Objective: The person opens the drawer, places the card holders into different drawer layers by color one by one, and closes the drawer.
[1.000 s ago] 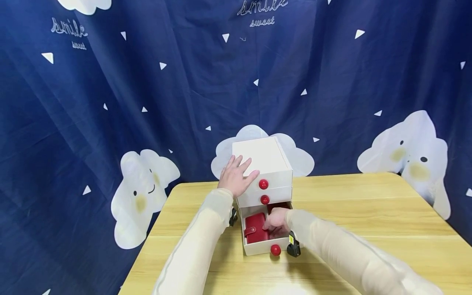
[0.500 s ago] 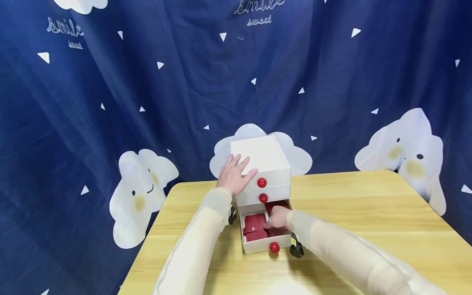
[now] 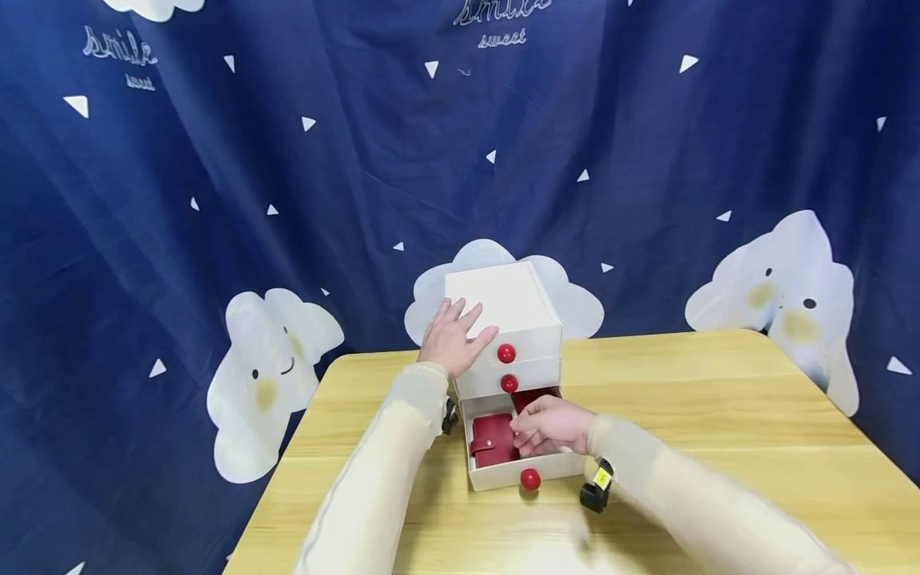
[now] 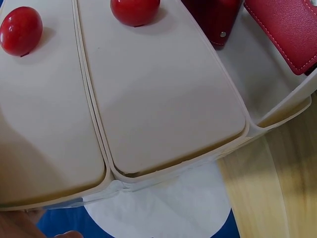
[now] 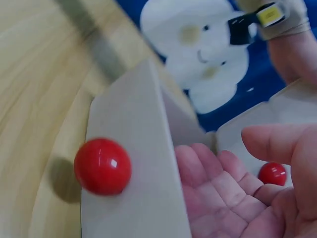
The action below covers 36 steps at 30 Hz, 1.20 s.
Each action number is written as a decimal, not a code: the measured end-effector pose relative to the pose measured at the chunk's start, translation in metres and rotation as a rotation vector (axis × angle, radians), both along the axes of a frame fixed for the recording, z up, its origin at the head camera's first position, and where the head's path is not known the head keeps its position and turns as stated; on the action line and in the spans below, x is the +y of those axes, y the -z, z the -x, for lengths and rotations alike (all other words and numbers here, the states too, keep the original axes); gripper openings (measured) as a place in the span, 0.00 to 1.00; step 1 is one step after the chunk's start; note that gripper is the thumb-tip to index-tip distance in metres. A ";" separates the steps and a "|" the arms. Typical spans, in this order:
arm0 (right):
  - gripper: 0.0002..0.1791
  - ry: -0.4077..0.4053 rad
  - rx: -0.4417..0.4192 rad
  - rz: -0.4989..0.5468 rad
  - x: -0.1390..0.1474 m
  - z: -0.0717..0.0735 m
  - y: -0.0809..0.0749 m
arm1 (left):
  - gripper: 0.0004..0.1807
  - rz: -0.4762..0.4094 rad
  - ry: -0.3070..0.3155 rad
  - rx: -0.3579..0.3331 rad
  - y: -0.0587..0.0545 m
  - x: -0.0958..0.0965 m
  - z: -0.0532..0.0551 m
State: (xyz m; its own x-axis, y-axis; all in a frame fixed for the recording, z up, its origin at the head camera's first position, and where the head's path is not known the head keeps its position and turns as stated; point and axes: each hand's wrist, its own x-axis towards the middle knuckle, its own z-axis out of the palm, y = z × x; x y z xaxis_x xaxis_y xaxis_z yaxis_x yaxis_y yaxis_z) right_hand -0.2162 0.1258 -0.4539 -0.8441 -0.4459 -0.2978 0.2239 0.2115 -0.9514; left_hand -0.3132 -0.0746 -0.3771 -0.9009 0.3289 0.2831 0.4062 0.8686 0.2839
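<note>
A white drawer box (image 3: 496,295) with red round knobs stands on the table, its bottom drawer (image 3: 496,479) pulled out. My left hand (image 3: 453,343) rests with spread fingers on the box's top left edge. Inside the drawer lies a red wallet (image 3: 494,439) with a snap strap, at the left; another dark red item (image 3: 530,398) lies at the back right, partly hidden. Over the drawer's right side hovers my right hand (image 3: 552,427), fingers loosely bent. In the right wrist view its palm (image 5: 228,206) shows nothing held, beside the drawer front with its red knob (image 5: 102,166).
The two upper drawers, with their knobs (image 3: 506,353), are closed. A wooden table (image 3: 690,399) extends on both sides of the box. Behind it hangs a dark blue curtain (image 3: 374,160) with white clouds and triangles.
My right hand has drawn up and to the right from low in the drawer, its fingers loosening away from the wallet. The left hand stays on the box.
</note>
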 end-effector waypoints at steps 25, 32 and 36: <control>0.18 -0.062 0.007 0.206 0.051 -0.041 -0.011 | 0.38 0.008 0.020 -0.027 -0.007 0.000 -0.005; 0.18 -0.086 -0.024 0.225 0.060 -0.048 -0.002 | 0.40 -0.005 0.026 -0.013 -0.004 0.000 -0.002; 0.20 -0.120 -0.063 0.243 0.060 -0.053 0.008 | 0.39 0.003 0.022 -0.019 -0.004 0.000 -0.003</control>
State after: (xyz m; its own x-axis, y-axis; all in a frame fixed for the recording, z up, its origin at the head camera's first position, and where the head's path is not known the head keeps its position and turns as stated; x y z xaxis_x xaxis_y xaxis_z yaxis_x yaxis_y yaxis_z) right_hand -0.1628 0.1860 -0.4614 -0.7640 -0.6066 -0.2200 0.2709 0.0079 -0.9626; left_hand -0.3103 -0.0746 -0.3731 -0.8986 0.3496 0.2652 0.4200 0.8601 0.2895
